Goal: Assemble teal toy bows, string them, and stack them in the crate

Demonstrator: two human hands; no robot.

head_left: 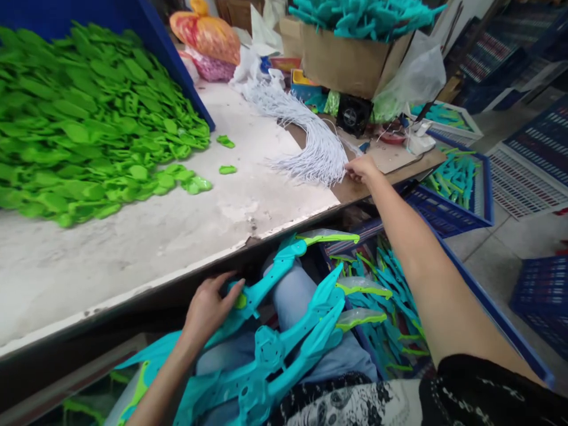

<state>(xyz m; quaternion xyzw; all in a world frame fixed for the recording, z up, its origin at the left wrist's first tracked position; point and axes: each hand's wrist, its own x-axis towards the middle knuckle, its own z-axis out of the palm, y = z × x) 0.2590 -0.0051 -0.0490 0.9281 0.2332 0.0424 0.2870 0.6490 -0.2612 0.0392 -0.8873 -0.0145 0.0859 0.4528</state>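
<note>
A teal frame (271,278) is clamped by the left hand (213,305); white strings (317,145) just beside the right hand (364,168) seem pinched for picking, so clean separation is called for.

Strings (317,145) lie on the table (177,254) (parts (89,124) to their left).

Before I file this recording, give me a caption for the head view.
Left hand on a turquoise part, right hand at the white strings' end.
</note>
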